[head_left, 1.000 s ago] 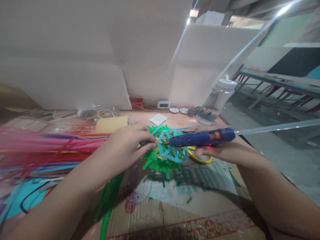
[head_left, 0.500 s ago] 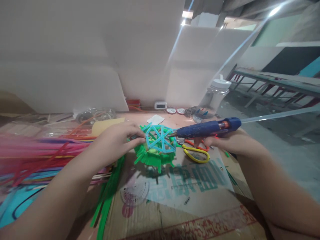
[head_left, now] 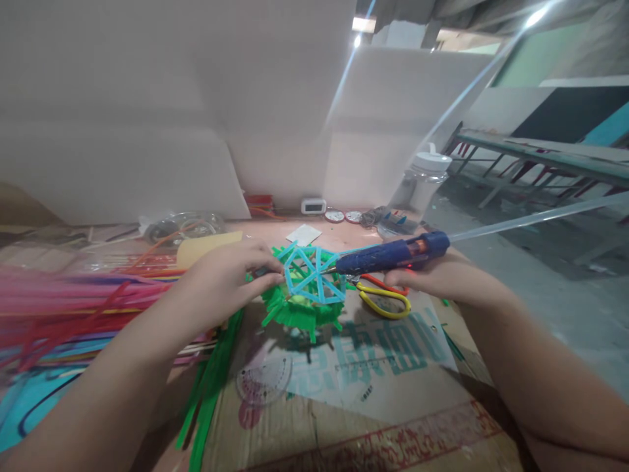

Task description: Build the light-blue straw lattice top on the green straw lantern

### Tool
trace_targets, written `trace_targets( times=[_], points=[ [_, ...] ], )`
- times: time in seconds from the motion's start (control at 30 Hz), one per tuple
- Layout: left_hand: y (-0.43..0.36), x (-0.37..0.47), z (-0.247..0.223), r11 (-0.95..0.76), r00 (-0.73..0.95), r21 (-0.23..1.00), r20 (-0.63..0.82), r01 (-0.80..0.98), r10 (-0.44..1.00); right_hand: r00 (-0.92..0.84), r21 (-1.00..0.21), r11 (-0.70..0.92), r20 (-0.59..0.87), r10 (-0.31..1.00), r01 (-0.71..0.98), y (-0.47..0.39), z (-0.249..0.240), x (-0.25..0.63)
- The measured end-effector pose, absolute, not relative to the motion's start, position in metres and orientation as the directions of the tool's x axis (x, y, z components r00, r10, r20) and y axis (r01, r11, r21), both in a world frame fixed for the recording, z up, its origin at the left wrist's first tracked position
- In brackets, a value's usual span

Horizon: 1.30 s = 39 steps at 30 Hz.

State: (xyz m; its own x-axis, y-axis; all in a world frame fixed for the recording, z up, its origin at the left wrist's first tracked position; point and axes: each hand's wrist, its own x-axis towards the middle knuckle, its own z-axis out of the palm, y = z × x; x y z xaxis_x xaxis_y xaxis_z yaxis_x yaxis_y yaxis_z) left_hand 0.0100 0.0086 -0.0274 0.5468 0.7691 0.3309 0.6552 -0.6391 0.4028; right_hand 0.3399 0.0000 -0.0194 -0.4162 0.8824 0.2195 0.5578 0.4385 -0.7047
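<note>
My left hand (head_left: 233, 269) is closed in a pinch at the left edge of a light-blue lattice (head_left: 319, 283) of strips joined like wheel spokes. The lattice rests on or just above a round, fringed green craft piece (head_left: 295, 318), which looks made of pipe cleaners. In my right hand (head_left: 447, 278) is a blue hot glue gun (head_left: 376, 255). Its nozzle is at the lattice's middle, and whether it touches cannot be seen. A long clear glue stick (head_left: 531, 219) sticks out of its back, and a small red light glows on it.
Scissors (head_left: 393, 311) with yellow and red handles lie beneath the glue gun. Cardboard (head_left: 314, 446), a clear protractor (head_left: 265, 380) and green strips (head_left: 211, 400) are in front. Pink and red strips (head_left: 73, 308) heap at left. A clear bottle (head_left: 427, 180) stands behind, near white boards (head_left: 285, 118).
My right hand has brought the glue gun left, so its nozzle is now at the middle of the blue lattice. My left hand keeps its pinch; the view shifts slightly.
</note>
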Motion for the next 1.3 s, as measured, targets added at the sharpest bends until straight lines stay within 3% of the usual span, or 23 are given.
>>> trace_targets(
  times=[0.63,1.3],
  points=[
    [0.0079,0.009,-0.0272,-0.635,0.548,0.413,0.321,0.653,0.772,-0.39,-0.623,0.476,0.282,0.877,0.621,0.0037,-0.0209,0.3381],
    [0.0091,0.0091,-0.0272,-0.637,0.55,0.399,0.321,0.659,0.771,-0.429,-0.711,0.463,0.247,0.869,0.529,0.001,-0.0161,0.3329]
  ],
)
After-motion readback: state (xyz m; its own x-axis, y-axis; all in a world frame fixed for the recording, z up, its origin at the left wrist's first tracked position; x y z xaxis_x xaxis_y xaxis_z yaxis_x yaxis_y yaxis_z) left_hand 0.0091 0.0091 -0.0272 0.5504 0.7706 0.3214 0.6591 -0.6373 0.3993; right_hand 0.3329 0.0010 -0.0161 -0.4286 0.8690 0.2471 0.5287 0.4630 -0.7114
